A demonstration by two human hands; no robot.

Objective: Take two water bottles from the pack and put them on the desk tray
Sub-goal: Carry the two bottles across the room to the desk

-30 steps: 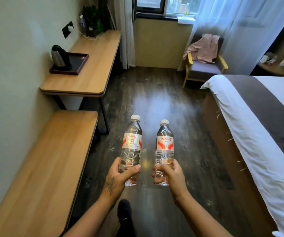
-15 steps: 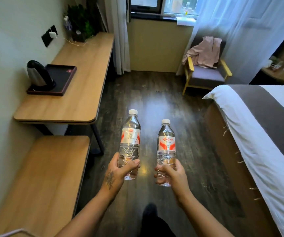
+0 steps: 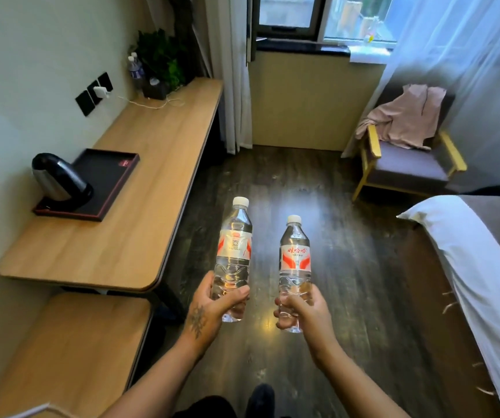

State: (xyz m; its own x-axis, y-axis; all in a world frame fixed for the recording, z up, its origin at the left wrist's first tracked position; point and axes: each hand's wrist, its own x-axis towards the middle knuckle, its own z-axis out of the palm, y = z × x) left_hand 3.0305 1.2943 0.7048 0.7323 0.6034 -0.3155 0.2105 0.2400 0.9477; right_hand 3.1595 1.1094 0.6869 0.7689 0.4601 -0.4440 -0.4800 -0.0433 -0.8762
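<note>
Out over the dark floor, my left hand (image 3: 209, 309) and right hand (image 3: 301, 309) each clamp a clear plastic water bottle (image 3: 234, 254) (image 3: 295, 263) low, upright for the black desk tray (image 3: 113, 176) far left.

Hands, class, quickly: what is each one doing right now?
Left hand: closed around the lower part of a water bottle.
Right hand: closed around the other water bottle.

Tray (image 3: 108, 179): the half farther from the kettle (image 3: 59, 178) lay bare and open from above.
Obstacle: the kettle filled the tray's near end.
Worktop (image 3: 140, 206): bare wood beside the tray, toward the floor (image 3: 288, 182).
</note>
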